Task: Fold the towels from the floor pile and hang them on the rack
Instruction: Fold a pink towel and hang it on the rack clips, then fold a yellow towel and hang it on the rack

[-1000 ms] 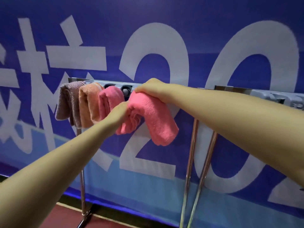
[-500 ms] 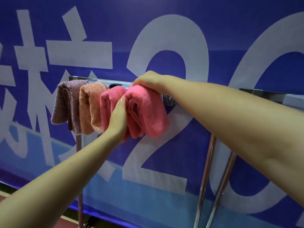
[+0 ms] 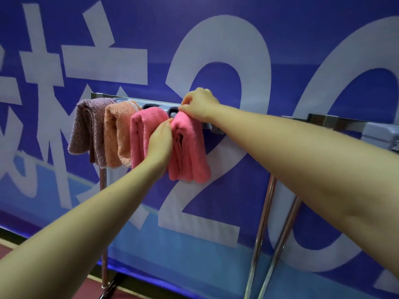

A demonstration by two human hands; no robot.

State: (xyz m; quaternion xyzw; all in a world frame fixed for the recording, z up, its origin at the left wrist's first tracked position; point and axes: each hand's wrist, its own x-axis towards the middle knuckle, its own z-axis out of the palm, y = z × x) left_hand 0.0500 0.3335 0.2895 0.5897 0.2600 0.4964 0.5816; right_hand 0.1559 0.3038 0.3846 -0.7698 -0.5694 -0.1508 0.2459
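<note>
While the fourth towel (image 3: 190, 147) already hangs over the rack (image 3: 164, 102), you have both hands on it to settle it. Your right hand (image 3: 199, 104) is at the top, where the cloth bends over the bar; its fingers are curled and seem to pinch the top edge of the fold, probably so that the towel does not slide off. Your left hand (image 3: 160, 140) lies against the left side of this towel, between it and the other pink towel (image 3: 143, 134). Its fingers are almost straight and press on the cloth; they do not grip it. I think this hand keeps the layers together and makes a small gap to the neighbour.

The towels hang in one row, close to each other: the purple towel (image 3: 86, 128) at the left end, then the orange towel (image 3: 116, 134), then the two pink ones. To the right of your hands the bar has free place. The floor pile is not in view, so I cannot tell how many towels remain.

In my judgement the hanging of this towel is almost done. Its lower ends look a little uneven, so a small pull may be useful before you let go.
</note>
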